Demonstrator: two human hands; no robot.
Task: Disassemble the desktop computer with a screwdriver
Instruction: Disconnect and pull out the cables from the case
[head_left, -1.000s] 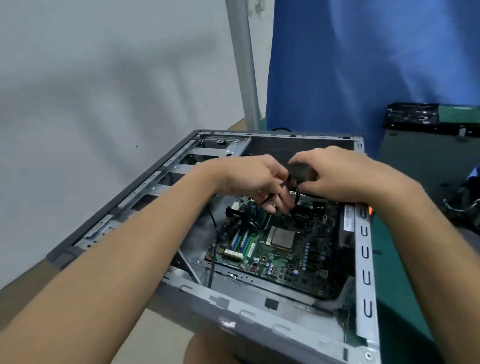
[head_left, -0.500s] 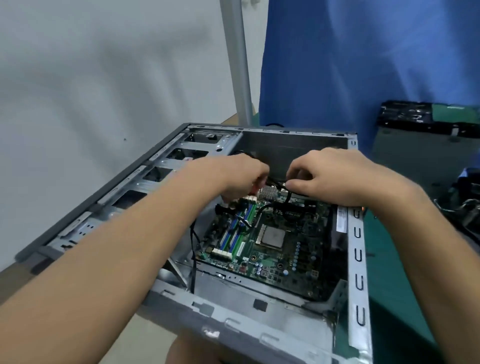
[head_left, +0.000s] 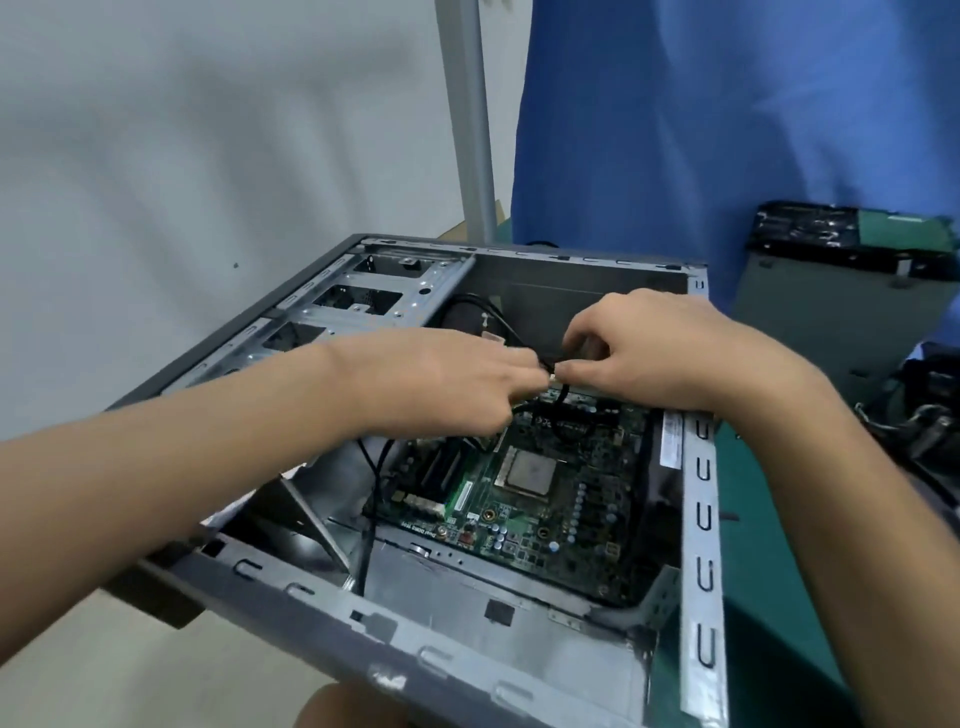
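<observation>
Far left, a plain grey wall (head_left: 156, 182). In front of it lies the desktop computer case (head_left: 467, 644) on its side, open face up, filling the middle of the view, its near corner hanging out past the table edge. Along its left side run the empty metal drive bays (head_left: 363, 299).

Here's the left hand (head_left: 447, 379), reaching in over the bays from the left. Its fingers are curled and closed on a black cable (head_left: 493, 314) that loops up from the back of the case. A second thin black wire (head_left: 370, 519) drops below the wrist to the case floor.

Dead centre, the fingertips of both hands meet at a small pale connector (head_left: 551, 371) on that cable, right above the far edge of the motherboard (head_left: 550, 519). The green board sits flat in the case, with the bare square processor (head_left: 527, 470) near its middle and the memory slots (head_left: 441, 467) to its left.

Now the right hand (head_left: 670, 348), coming in over the right rim. Thumb and forefinger are pinched tight on the connector, the other fingers curled above.

Behind the case, a grey metal pole (head_left: 470, 130) stands upright, and to its right hangs blue fabric (head_left: 727, 130). Right of the case the green mat (head_left: 753, 519) shows. Further right stands another grey metal unit (head_left: 831, 322) with a black part on top. At the far right edge lies a dark tangle of parts, too blurred to name.
</observation>
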